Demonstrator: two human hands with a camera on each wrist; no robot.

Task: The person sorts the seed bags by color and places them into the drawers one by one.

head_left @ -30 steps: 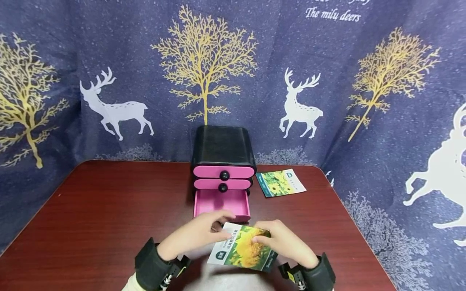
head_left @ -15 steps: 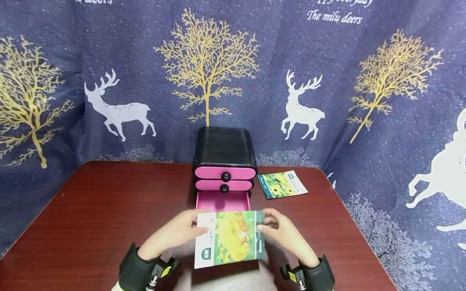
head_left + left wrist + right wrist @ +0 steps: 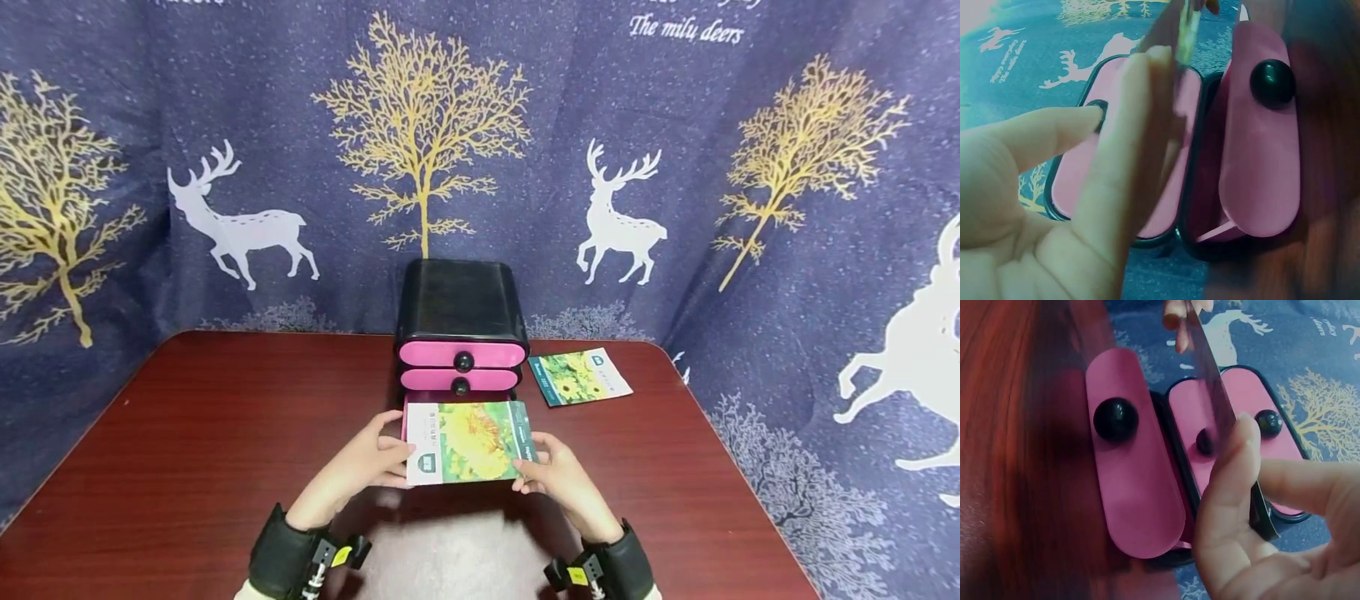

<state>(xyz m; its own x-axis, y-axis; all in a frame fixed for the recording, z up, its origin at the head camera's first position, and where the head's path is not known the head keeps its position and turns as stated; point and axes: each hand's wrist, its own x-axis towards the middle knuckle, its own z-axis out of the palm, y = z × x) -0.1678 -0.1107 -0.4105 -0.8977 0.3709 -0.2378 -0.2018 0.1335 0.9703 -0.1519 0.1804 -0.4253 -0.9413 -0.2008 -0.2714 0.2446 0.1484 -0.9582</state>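
Note:
A flat seed packet [image 3: 474, 442] with a yellow flower picture is held level over the pulled-out bottom drawer [image 3: 1129, 450] of a small black drawer cabinet [image 3: 461, 300]. At its white end, my left hand [image 3: 369, 460] grips the edge, thumb on top and fingers beneath. My right hand [image 3: 558, 479] pinches the dark green end; the right wrist view shows the packet edge-on between thumb and fingers. From the head view, the packet hides most of the drawer's inside. The drawer's pink front with its black knob [image 3: 1272, 84] shows in both wrist views.
Two upper pink drawers [image 3: 459, 354] are closed. Another seed packet [image 3: 580, 377] with yellow flowers lies on the brown table [image 3: 247, 417], right of the cabinet. Behind the table hangs a blue cloth [image 3: 480, 167] printed with deer and trees.
Both hands first met at the tilted packet, then spread to its two ends and levelled it. Since then they have carried it forward, over the open drawer.

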